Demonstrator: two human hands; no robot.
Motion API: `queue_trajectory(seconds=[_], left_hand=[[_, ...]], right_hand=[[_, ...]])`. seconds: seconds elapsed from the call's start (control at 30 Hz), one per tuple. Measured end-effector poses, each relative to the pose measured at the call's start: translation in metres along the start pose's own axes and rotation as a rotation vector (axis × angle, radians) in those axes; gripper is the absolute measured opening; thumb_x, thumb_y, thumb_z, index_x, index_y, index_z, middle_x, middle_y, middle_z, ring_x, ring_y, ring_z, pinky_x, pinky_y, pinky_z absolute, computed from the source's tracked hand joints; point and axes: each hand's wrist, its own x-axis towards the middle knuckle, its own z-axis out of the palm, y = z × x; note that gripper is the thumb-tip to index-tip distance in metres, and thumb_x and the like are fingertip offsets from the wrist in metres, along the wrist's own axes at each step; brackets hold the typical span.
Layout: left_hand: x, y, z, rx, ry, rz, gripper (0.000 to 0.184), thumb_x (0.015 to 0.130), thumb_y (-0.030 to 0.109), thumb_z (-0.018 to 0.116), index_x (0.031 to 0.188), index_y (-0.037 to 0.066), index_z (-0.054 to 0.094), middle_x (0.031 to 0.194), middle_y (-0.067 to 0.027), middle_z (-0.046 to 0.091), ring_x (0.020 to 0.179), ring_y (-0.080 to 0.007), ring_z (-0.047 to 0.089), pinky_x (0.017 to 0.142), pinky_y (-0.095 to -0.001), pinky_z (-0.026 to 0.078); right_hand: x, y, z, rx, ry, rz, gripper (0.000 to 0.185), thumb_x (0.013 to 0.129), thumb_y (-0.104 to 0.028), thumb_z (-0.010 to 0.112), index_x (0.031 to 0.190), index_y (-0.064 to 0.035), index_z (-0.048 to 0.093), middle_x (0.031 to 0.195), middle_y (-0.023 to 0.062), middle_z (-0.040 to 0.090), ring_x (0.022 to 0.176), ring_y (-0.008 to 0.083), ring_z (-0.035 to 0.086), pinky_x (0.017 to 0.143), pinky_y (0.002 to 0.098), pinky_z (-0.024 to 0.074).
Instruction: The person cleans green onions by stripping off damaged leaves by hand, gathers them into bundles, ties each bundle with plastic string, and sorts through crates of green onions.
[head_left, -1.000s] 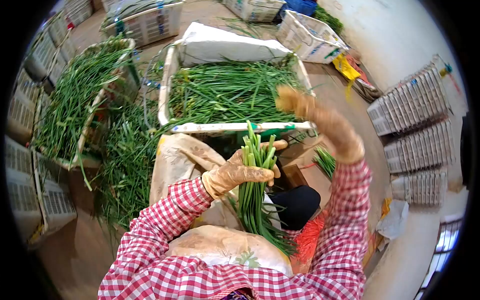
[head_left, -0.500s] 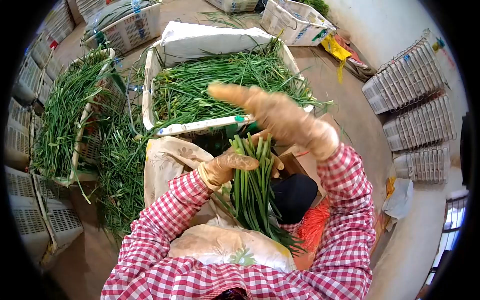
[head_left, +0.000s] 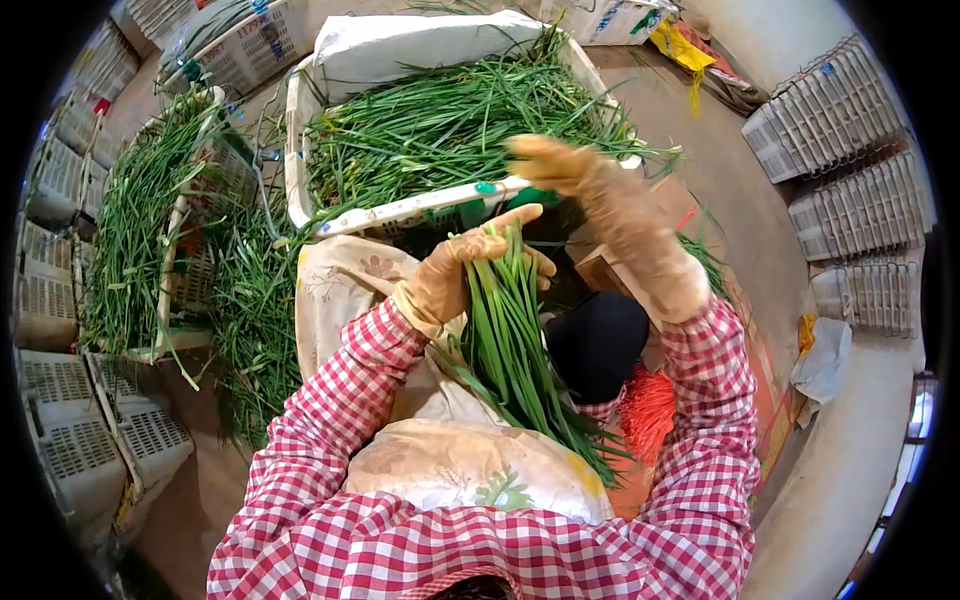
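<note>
A bunch of long green stalks [head_left: 510, 350] hangs down over my lap, its upper ends in my gloved left hand [head_left: 465, 265]. The thumb and fingers of that hand wrap round the bunch, with one finger stretched out to the right. My gloved right hand [head_left: 610, 205] is raised to the right of the bunch, near the front right corner of a white crate [head_left: 400, 212] filled with loose green stalks [head_left: 450, 120]. It is slightly blurred, its fingers reach left, and nothing shows in it.
Another crate heaped with greens [head_left: 150, 230] stands at the left, with more greens [head_left: 250, 330] beside it. Stacked crates [head_left: 830, 110] line the right wall. Red strings [head_left: 648, 410] lie right of my lap. A wooden box edge [head_left: 600, 272] shows beyond my dark knee.
My right hand has moved from above the bunch to its right. My left hand still holds the bunch, whose top has tilted. The view has shifted, so the crate sits higher.
</note>
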Motion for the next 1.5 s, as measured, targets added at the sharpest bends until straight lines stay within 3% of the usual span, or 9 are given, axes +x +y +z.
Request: queue_trajectory(seconds=[0.1, 0.2, 0.23, 0.37, 0.63, 0.8, 1.07, 1.3, 1.5], left_hand=[[0.000, 0.000, -0.007, -0.045, -0.030, 0.012, 0.074, 0.081, 0.026, 0.063, 0.143, 0.007, 0.028, 0.113, -0.0224, 0.060, 0.098, -0.0319, 0.063, 0.093, -0.0416, 0.047], [-0.003, -0.001, -0.007, 0.076, 0.019, 0.047, 0.083, 0.078, 0.032, 0.064, 0.145, 0.004, 0.025, 0.117, -0.0204, 0.059, 0.102, -0.0298, 0.061, 0.095, -0.0407, 0.045], [-0.004, -0.002, -0.005, 0.017, 0.052, 0.041, 0.074, 0.081, 0.022, 0.065, 0.144, 0.007, 0.029, 0.118, -0.0175, 0.059, 0.105, -0.0257, 0.060, 0.096, -0.0369, 0.044], [-0.004, -0.002, -0.003, 0.163, 0.025, 0.078, 0.077, 0.079, 0.020, 0.067, 0.144, 0.006, 0.030, 0.121, -0.0151, 0.058, 0.107, -0.0213, 0.058, 0.097, -0.0339, 0.043], [-0.006, -0.015, -0.004, 0.148, 0.194, 0.207, 0.067, 0.077, 0.020, 0.073, 0.134, 0.001, 0.043, 0.116, -0.0117, 0.060, 0.101, -0.0160, 0.060, 0.089, -0.0295, 0.050], [-0.008, -0.025, 0.003, 0.285, 0.352, 0.294, 0.024, 0.083, 0.014, 0.070, 0.101, 0.001, 0.060, 0.096, -0.0085, 0.066, 0.085, -0.0148, 0.064, 0.081, -0.0282, 0.052], [-0.018, -0.032, -0.016, 0.183, 0.431, 0.373, 0.010, 0.085, 0.011, 0.063, 0.089, 0.004, 0.059, 0.083, -0.0104, 0.065, 0.074, -0.0162, 0.062, 0.069, -0.0290, 0.054], [-0.012, -0.041, -0.019, 0.451, 0.567, 0.423, 0.006, 0.085, 0.010, 0.064, 0.085, 0.007, 0.060, 0.073, -0.0013, 0.059, 0.062, -0.0095, 0.053, 0.058, -0.0226, 0.044], [-0.018, -0.033, 0.003, 0.166, 0.362, 0.246, 0.022, 0.087, 0.020, 0.067, 0.098, 0.002, 0.062, 0.082, -0.0025, 0.063, 0.069, -0.0093, 0.058, 0.063, -0.0226, 0.049]], right_hand=[[-0.029, 0.012, -0.012, 0.140, 0.121, 0.276, 0.050, 0.094, -0.048, 0.050, 0.102, -0.0014, 0.064, 0.074, 0.0038, 0.064, 0.071, 0.0123, 0.059, 0.065, 0.0280, 0.0493], [-0.044, 0.002, 0.016, -0.161, -0.001, 0.527, 0.034, 0.086, -0.033, 0.066, 0.093, 0.0004, 0.067, 0.076, 0.0043, 0.066, 0.069, 0.0114, 0.060, 0.065, 0.0276, 0.0498], [-0.050, 0.003, 0.026, -0.337, -0.054, 0.572, 0.030, 0.083, -0.027, 0.070, 0.093, 0.0012, 0.067, 0.077, 0.0049, 0.067, 0.070, 0.0110, 0.060, 0.066, 0.0267, 0.0499], [-0.058, 0.033, 0.045, 0.230, 0.158, 0.566, 0.030, 0.082, -0.021, 0.070, 0.102, 0.0016, 0.067, 0.082, 0.0058, 0.067, 0.072, 0.0110, 0.060, 0.068, 0.0249, 0.0490], [-0.065, 0.046, 0.038, 0.547, 0.146, 0.629, 0.015, 0.088, -0.018, 0.063, 0.090, -0.0039, 0.068, 0.066, -0.0043, 0.054, 0.055, 0.0027, 0.044, 0.049, 0.0169, 0.0334], [-0.069, 0.053, 0.053, 0.420, 0.313, 0.495, 0.020, 0.087, -0.022, 0.066, 0.088, -0.0023, 0.067, 0.073, -0.0032, 0.059, 0.058, 0.0023, 0.045, 0.052, 0.0174, 0.0359], [-0.079, 0.064, 0.046, 0.459, 0.231, 0.511, 0.027, 0.090, -0.028, 0.063, 0.086, -0.0019, 0.067, 0.073, -0.0015, 0.060, 0.058, 0.0049, 0.046, 0.053, 0.0206, 0.0388], [-0.076, 0.021, 0.048, 0.389, -0.108, 0.442, 0.026, 0.089, -0.027, 0.064, 0.083, -0.0022, 0.069, 0.072, 0.0012, 0.066, 0.056, 0.0069, 0.054, 0.052, 0.0214, 0.0433], [-0.068, 0.031, 0.076, 0.163, 0.272, 0.409, 0.019, 0.090, -0.016, 0.062, 0.096, 0.0017, 0.061, 0.075, 0.0055, 0.065, 0.061, 0.0083, 0.060, 0.058, 0.0240, 0.0484]])
